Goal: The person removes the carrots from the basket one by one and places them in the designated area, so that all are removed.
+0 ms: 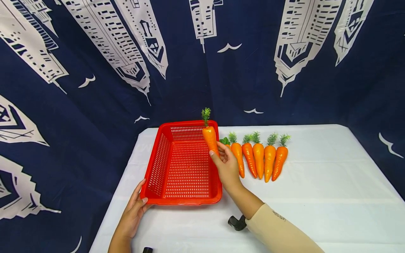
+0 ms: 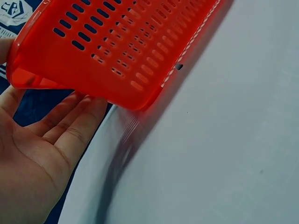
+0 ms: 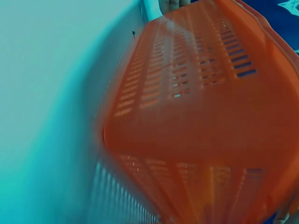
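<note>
In the head view a red perforated plastic basket (image 1: 181, 201) sits on the white table, with only its mesh floor showing inside. My right hand (image 1: 229, 170) pinches an orange carrot (image 1: 209, 135) with a green leafy top, leaves upward, over the basket's right rim. My left hand (image 1: 133, 212) holds the near left corner, thumb on the rim and fingers along the outer side. The left wrist view shows that hand (image 2: 37, 154) against the basket wall (image 2: 105, 77). The basket's outer side (image 3: 196, 126) fills much of the right wrist view, where the held carrot is hidden.
Several carrots (image 1: 258, 158) lie side by side right of the basket, leaves pointing away; the leftmost is partly behind my right hand. A black object (image 1: 237, 223) lies beside the right sleeve, another (image 1: 147, 250) at the bottom edge. Blue printed cloth (image 1: 221, 91) hangs behind the table.
</note>
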`<state>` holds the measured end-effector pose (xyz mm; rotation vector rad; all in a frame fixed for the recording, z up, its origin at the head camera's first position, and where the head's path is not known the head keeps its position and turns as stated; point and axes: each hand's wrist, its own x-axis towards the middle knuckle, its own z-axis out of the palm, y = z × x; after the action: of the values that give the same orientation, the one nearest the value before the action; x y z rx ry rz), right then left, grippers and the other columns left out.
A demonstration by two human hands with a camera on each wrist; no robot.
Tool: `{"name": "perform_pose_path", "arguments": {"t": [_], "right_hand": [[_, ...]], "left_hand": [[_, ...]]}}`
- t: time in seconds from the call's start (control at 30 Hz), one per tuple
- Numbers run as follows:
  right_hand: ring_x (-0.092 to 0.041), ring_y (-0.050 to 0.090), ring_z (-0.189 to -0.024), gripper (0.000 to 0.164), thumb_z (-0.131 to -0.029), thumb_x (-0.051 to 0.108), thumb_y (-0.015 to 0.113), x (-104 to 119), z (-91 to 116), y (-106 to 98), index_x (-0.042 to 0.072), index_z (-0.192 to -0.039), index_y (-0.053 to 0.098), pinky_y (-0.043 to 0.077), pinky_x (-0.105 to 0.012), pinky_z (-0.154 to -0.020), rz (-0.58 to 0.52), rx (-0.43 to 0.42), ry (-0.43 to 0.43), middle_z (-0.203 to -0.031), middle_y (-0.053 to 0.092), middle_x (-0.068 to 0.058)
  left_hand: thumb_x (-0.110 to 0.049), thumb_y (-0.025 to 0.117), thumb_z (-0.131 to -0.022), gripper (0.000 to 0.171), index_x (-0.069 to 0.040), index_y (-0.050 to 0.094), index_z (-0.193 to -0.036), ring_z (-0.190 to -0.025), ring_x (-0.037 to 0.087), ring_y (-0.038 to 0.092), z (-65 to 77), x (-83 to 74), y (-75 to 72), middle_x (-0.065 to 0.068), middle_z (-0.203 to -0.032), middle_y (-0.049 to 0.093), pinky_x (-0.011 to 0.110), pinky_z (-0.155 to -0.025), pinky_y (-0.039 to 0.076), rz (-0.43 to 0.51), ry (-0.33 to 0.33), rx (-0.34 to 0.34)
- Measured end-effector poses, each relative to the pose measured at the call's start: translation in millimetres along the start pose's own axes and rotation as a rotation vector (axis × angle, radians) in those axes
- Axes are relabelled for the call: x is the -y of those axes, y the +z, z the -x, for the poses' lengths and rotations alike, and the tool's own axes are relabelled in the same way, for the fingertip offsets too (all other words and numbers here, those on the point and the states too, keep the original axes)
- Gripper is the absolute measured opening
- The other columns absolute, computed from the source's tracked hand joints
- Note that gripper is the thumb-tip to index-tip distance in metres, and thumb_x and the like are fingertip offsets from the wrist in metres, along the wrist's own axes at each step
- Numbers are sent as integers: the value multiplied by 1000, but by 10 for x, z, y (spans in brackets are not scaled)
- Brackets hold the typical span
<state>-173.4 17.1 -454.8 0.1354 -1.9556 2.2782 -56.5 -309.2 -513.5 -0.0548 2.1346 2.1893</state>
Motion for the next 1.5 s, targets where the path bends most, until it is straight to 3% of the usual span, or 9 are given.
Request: {"name": "perform_pose_path", "arguments": {"t": [0.47,0.77,1.13,1.5], "right_hand": [[-18,52,-116,50,-98,19,68,-26,-54,-355,12,-144,51,50,-12,-91,-24,-73,81,-133,53,-7],[-16,54,-117,49,-99,23,66,-90,-54,-563,11,-145,52,49,-12,-92,19,-115,77,-133,55,-5],[-14,50,-116,50,-100,21,64,-110,-51,-748,11,-147,49,47,-10,-91,52,-169,134,-131,51,-3],[-13,52,-112,51,-98,20,67,-212,-37,-902,10,-145,51,49,-9,-88,31,-233,140,-124,54,1]], "left_hand": [[-9,39,-105,64,-26,17,-163,-130,2,52,3,-20,-2,12,-166,14,21,-101,50,13,11,27],[-9,39,-105,64,-26,17,-163,-130,2,52,12,-25,9,13,-166,13,21,-101,50,18,12,35],[-10,40,-105,64,-26,17,-163,-131,2,51,10,-26,-3,10,-166,12,21,-102,50,27,10,41],[-10,41,-105,64,-26,17,-163,-130,2,52,6,-25,-1,11,-165,14,21,-102,50,38,12,42]]}}
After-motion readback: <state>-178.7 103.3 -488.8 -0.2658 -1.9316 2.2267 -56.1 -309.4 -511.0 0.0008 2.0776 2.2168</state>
